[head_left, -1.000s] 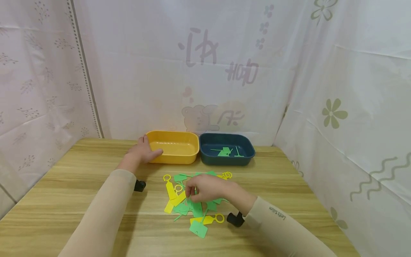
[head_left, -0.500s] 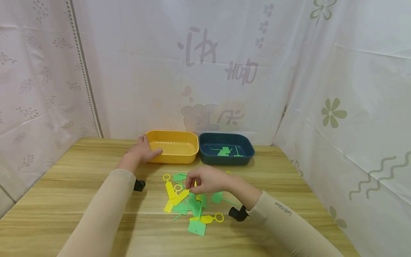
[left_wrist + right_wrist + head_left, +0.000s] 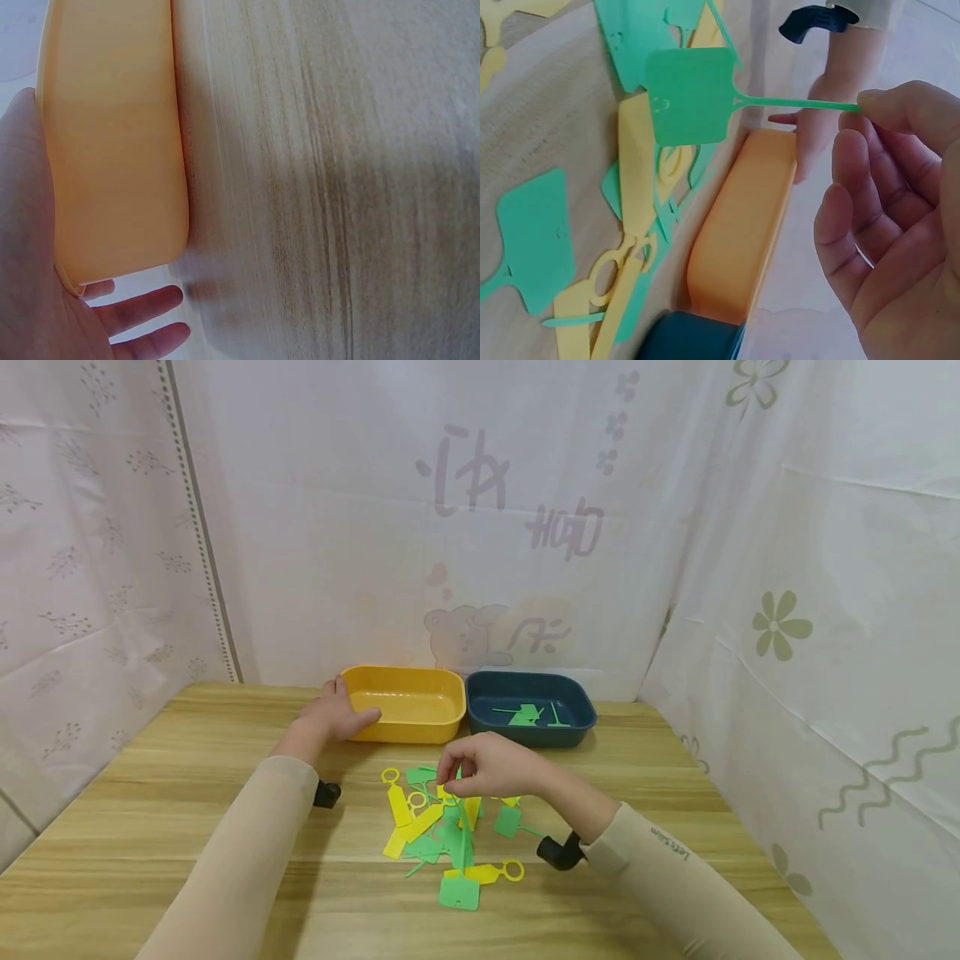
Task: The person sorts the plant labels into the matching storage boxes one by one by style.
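Wooden table (image 3: 150,827) fills the lower view; yellow box (image 3: 408,732) and dark blue box (image 3: 540,737) stand side by side at its far edge; loose pile (image 3: 427,820) of green and yellow tags lies nearer the person. Left hand (image 3: 330,714) rests at the left end of the yellow box, fingers straight and apart; right hand (image 3: 491,764) is over the pile, thumb and forefinger together on the stem end of a single green tag (image 3: 690,97), other fingers loosely curled. Tag position: held clear of the fingertips on the side toward the person, away from both boxes; long axis runs near to far, plate at the near end; right hand is the nearer one, dark blue box beyond it and to its right; whether the plate touches anything below, cannot tell. Appearance: flat squarish plate, rounded corners, bright green; small mark near the outer edge; stem thin, straight.
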Tool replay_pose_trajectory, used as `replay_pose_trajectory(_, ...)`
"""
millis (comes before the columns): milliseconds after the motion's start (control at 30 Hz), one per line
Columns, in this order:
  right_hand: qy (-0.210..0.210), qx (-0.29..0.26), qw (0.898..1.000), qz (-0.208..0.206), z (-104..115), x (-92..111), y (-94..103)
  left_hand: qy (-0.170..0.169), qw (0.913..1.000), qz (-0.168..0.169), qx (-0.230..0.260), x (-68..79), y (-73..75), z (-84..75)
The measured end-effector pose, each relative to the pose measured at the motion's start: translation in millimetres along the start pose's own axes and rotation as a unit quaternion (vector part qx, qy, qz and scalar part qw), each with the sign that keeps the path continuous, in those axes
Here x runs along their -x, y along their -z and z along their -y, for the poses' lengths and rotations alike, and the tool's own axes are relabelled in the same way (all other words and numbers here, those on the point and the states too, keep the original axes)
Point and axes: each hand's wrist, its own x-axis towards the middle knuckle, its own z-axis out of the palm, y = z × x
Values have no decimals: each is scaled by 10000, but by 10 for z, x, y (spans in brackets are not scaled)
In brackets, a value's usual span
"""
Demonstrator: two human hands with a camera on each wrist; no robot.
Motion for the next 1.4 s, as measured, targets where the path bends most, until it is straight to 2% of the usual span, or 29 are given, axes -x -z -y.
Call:
replay_pose_trajectory(367,-97,-345,9982,-488,-27,29,190,-1,10000,19,-54,-10,0,6)
replay_pose_trajectory(567,-119,-501,9943,-937,-36,79,411,22,10000,31,-10,-13,4,9)
replay_pose_trajectory(800,-439,-446,9868,-1494,-142,106,694,33,9999,84,-58,-6,10,-6)
replay_pose_trajectory(933,-660,-385,9794,-1871,-217,130,845,24,10000,68,-64,-11,6,5)
replay_pose_trajectory(1133,-889,-148,9621,-2575,-406,148,1028,16,9999,107,-84,-41,-2,28)
replay_pose_trajectory(1400,-1434,159,9390,-3122,-697,186,1108,2,10000,42,-22,-4,13,12)
